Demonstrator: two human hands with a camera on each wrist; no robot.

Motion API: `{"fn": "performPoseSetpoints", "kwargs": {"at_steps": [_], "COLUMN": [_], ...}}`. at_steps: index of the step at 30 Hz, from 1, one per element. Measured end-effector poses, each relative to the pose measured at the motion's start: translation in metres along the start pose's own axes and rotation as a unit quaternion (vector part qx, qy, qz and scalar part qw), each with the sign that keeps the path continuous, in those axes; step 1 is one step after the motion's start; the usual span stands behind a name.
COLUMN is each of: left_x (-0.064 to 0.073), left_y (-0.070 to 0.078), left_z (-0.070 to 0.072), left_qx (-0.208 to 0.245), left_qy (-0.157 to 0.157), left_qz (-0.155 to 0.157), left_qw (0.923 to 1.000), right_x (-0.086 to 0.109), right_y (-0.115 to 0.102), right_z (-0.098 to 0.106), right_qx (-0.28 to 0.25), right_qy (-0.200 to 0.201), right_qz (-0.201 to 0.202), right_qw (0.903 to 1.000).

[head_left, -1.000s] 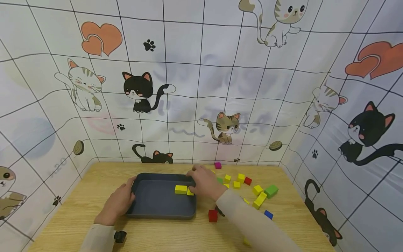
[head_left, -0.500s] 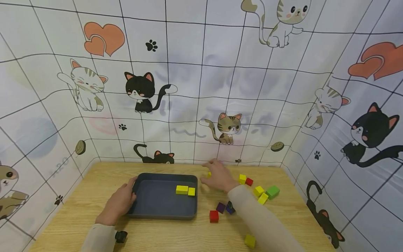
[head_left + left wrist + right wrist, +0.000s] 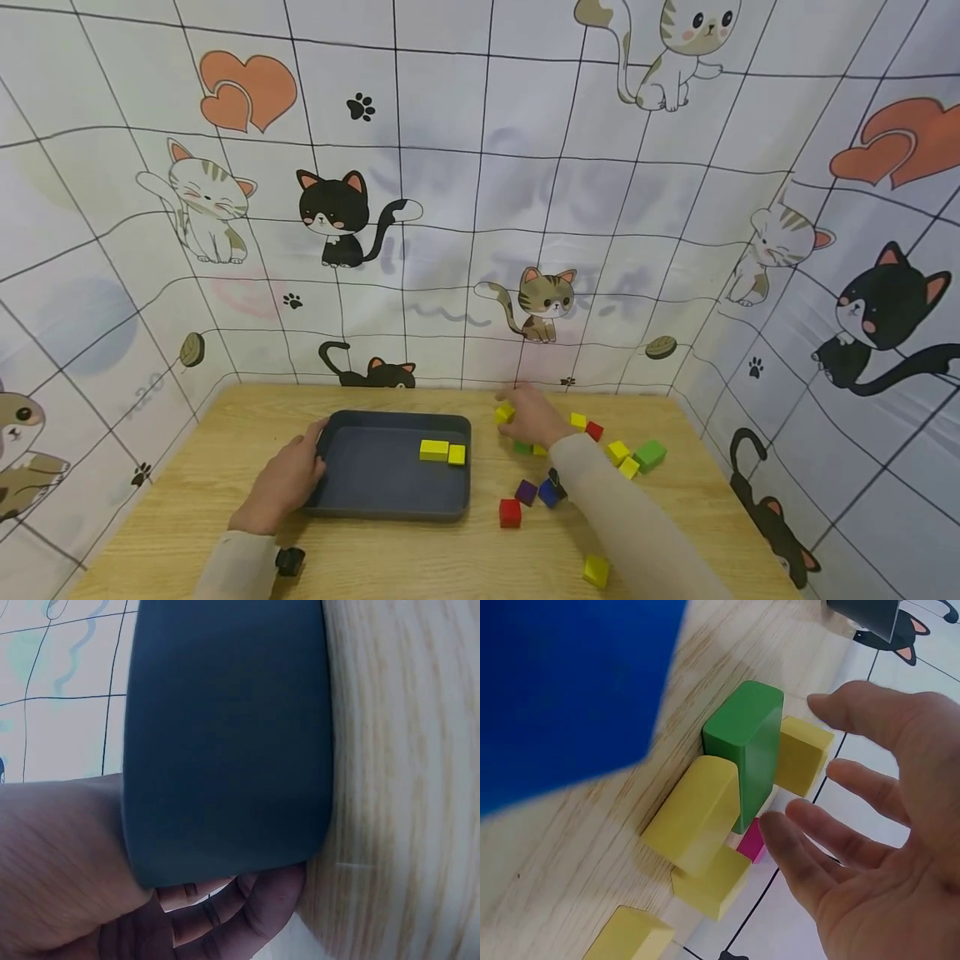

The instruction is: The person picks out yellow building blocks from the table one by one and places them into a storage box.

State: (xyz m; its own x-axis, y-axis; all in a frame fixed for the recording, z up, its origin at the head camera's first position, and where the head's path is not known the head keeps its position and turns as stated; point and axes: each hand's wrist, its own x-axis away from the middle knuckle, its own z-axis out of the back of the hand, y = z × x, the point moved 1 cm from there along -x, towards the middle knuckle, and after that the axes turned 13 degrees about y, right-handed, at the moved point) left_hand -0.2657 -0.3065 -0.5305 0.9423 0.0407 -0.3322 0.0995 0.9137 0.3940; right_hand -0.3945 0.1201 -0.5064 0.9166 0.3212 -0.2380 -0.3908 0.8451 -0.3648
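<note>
My left hand (image 3: 281,483) holds the left side of a dark grey baking tray (image 3: 360,492); in the left wrist view its fingers curl round the corner of the tray wall (image 3: 225,750). Two yellow blocks, one long (image 3: 433,451) and one small (image 3: 457,455), lie in the tray near its right wall. Beyond the tray's back right corner, my right hand (image 3: 532,417) is spread beside a small yellow block (image 3: 505,412). From the right wrist, thumb and fingers stand apart around that yellow block (image 3: 804,754), next to a green block (image 3: 742,735), gripping nothing.
Right of the tray lie a red block (image 3: 510,513), a purple block (image 3: 527,492), a blue block (image 3: 550,493) and a yellow block (image 3: 596,572). Farther right are a green block (image 3: 649,455) and several yellow ones. A cat-print sheet (image 3: 450,208) surrounds the wooden table (image 3: 390,558).
My right hand has let go of the small yellow block in the tray and moved right and back to the loose blocks. The left hand stays on the tray.
</note>
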Motion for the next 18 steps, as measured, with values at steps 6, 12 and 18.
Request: {"fn": "performPoseSetpoints", "kwargs": {"at_steps": [6,12,18], "left_x": [-0.0001,-0.0005,-0.0001], "left_y": [-0.0011,-0.0007,-0.0007], "left_z": [-0.0012,-0.0012,-0.0009], "left_qx": [-0.002,-0.004,-0.003], "left_qy": [0.0,0.0,0.001], "left_qz": [0.002,-0.003,-0.005], "left_qw": [1.0,1.0,1.0], "right_x": [-0.0047,-0.0075,-0.0083], "right_y": [0.0021,0.0033,0.0011], "right_z": [-0.0045,-0.006,-0.005], "right_qx": [-0.008,-0.023,-0.024], "right_qy": [-0.013,-0.023,-0.023], "right_qz": [-0.006,-0.021,-0.025], "right_qw": [0.9999,0.9992,0.9991]}}
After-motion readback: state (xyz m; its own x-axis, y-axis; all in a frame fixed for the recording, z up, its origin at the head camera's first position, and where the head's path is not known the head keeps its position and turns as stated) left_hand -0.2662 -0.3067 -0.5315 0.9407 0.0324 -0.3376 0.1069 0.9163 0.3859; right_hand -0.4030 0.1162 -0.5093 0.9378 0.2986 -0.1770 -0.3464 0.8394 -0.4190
